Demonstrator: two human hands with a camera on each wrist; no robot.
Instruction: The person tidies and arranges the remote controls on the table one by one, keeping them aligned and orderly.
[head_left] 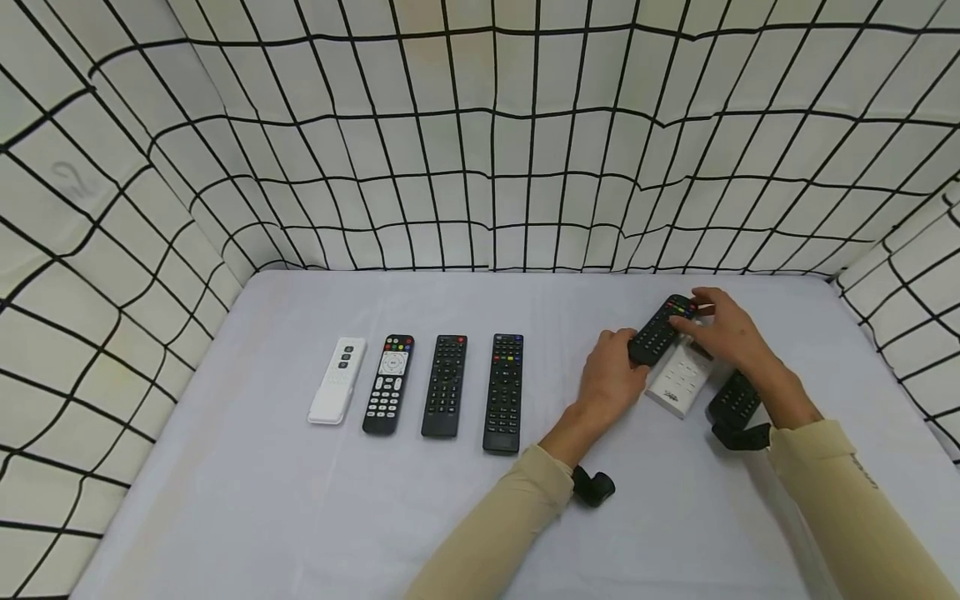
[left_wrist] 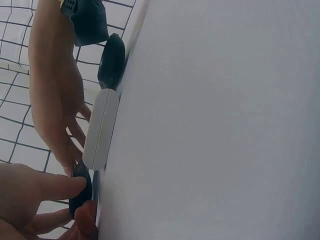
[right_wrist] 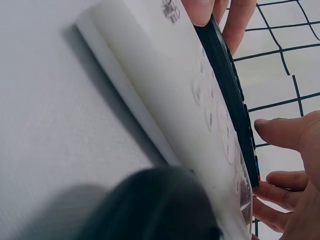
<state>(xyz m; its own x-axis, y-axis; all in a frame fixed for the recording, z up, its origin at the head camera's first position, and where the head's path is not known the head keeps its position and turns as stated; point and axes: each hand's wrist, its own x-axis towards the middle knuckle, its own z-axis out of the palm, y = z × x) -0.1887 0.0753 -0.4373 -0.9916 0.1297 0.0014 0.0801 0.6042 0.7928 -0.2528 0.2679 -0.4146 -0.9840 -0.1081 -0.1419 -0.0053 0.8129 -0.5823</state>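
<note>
My left hand [head_left: 611, 375] pinches the near end of a black remote control [head_left: 656, 333] with colored buttons, thumb on one side and fingers on the other in the left wrist view. At its far end is my right hand [head_left: 727, 333]; in the right wrist view its fingertips [right_wrist: 265, 192] are right at the remote's end and the thumb is held off its button face. A white remote [head_left: 681, 379] lies beside and partly behind the black one. Another black remote [head_left: 735, 400] is partly hidden by my right wrist.
Left of my hands, several remotes lie in a row: a white one [head_left: 337, 381], a black one with white buttons [head_left: 388, 385], a black one [head_left: 445, 386] and a longer black one [head_left: 503, 393]. Black-grid netting [head_left: 480, 142] over white walls bounds the white table [head_left: 247, 500].
</note>
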